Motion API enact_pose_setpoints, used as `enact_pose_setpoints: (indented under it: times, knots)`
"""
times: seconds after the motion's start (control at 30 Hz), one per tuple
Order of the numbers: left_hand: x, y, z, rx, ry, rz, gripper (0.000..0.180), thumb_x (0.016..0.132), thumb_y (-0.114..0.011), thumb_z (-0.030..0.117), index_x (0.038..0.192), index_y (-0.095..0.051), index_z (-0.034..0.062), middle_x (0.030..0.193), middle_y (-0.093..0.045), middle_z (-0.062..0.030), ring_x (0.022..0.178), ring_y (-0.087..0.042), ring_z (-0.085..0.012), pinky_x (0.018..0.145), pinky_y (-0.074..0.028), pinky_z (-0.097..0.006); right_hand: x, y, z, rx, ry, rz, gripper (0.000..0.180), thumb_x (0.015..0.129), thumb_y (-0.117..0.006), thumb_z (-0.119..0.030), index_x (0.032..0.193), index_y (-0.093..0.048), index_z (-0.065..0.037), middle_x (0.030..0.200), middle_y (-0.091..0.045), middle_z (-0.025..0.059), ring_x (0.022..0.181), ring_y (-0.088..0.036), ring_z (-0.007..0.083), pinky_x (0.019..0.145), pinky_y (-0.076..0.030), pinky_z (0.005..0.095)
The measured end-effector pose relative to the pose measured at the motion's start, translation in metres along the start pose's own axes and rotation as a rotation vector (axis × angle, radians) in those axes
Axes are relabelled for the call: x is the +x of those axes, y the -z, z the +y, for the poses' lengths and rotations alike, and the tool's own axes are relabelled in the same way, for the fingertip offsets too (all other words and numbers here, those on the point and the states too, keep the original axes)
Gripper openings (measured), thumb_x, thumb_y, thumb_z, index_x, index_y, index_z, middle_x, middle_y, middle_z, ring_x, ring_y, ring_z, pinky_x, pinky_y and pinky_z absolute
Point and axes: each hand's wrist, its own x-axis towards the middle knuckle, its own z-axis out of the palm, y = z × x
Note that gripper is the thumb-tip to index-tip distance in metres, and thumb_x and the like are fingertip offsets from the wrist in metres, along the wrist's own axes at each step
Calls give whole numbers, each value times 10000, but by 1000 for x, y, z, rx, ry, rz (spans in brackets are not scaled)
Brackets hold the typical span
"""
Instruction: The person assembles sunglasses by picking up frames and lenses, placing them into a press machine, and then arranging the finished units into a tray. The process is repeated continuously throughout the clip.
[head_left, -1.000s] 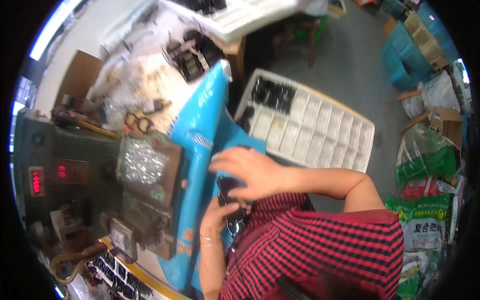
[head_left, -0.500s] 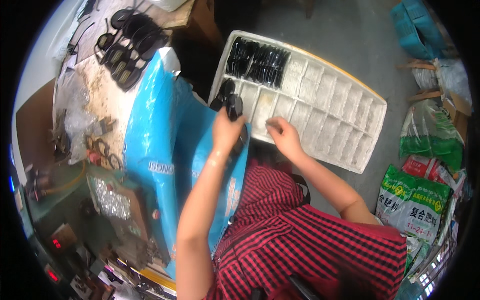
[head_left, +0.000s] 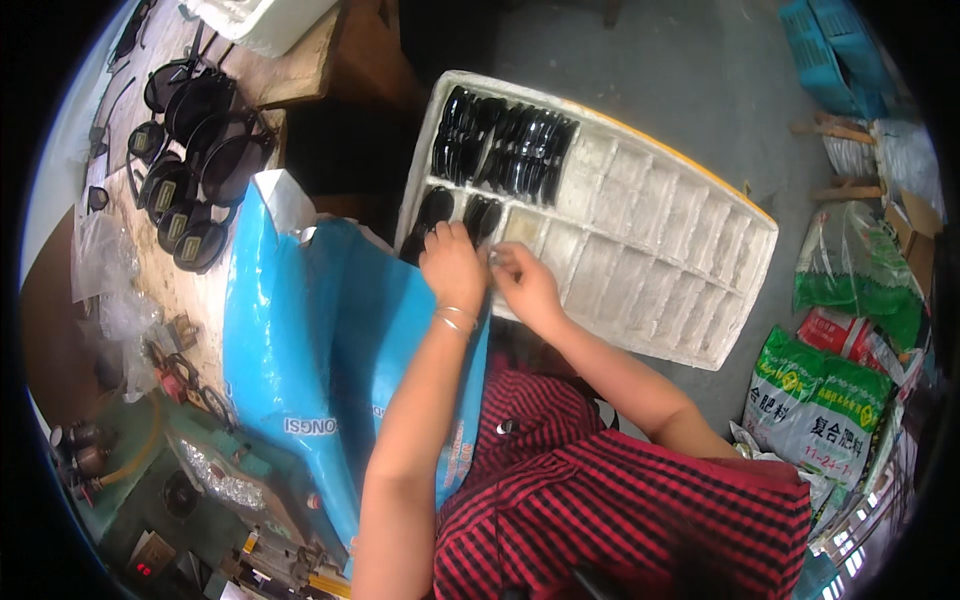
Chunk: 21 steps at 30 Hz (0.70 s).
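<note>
A white foam tray with rows of compartments lies ahead of me. Stacks of dark glossy sunglasses fill its far-left slots. In the near row, dark sunglasses sit at the second slot, beside another dark pair in the corner slot. My left hand is closed at the near edge of these slots, its fingers against the sunglasses; the palm hides part of them. Close to its right, my right hand has curled, pinched fingertips at the second slot. Whatever it pinches is too small to make out.
A blue plastic bag stands between my left arm and the wooden bench. More sunglasses with round lenses lie on that bench. At the right are packed sacks and blue baskets.
My left hand has lowered the sunglasses it held above the tray to the second near slot. My right hand has moved left, close to it. The view has shifted slightly.
</note>
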Motion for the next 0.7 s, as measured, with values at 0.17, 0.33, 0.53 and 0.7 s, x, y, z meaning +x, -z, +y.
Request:
enact_pose_setpoints:
  times: [0.17, 0.33, 0.53, 0.7]
  knots:
    - [-8, 1, -23, -17, -68, -45, 423, 751, -767, 269, 1056, -596, 32, 1018, -584, -109, 969, -591, -300, 771, -504, -412, -4, -10, -16, 118, 91, -29, 261, 888, -601, -39, 1147, -618, -27, 1003, -705, 133, 886, -685, 229, 793, -534, 322]
    - [-74, 89, -28, -619, 198, 260, 548, 806, -718, 137, 1281, -519, -51, 1197, -586, -245, 1098, -580, -412, 939, -482, -454, -33, -18, -26, 202, 219, -217, 221, 926, -591, -52, 1139, -636, -18, 1047, -672, 110, 968, -635, 173, 886, -496, 316]
    - [-226, 218, -26, -1601, 159, 467, 388, 967, -553, 65, 1342, -463, 26, 1186, -609, -124, 1074, -611, -202, 945, -500, -362, -80, -21, -72, -84, 542, -786, 342, 834, -694, -99, 1153, -620, 0, 1121, -662, 149, 1046, -624, 263, 937, -472, 388]
    - [-361, 256, -58, -1107, 338, 878, 257, 942, -552, 9, 1192, -604, 36, 1094, -658, -93, 968, -651, -181, 847, -529, -327, -123, -64, -120, -235, 1006, -1022, 291, 750, -718, -93, 1030, -682, -22, 1050, -680, 146, 1021, -615, 337, 937, -461, 414]
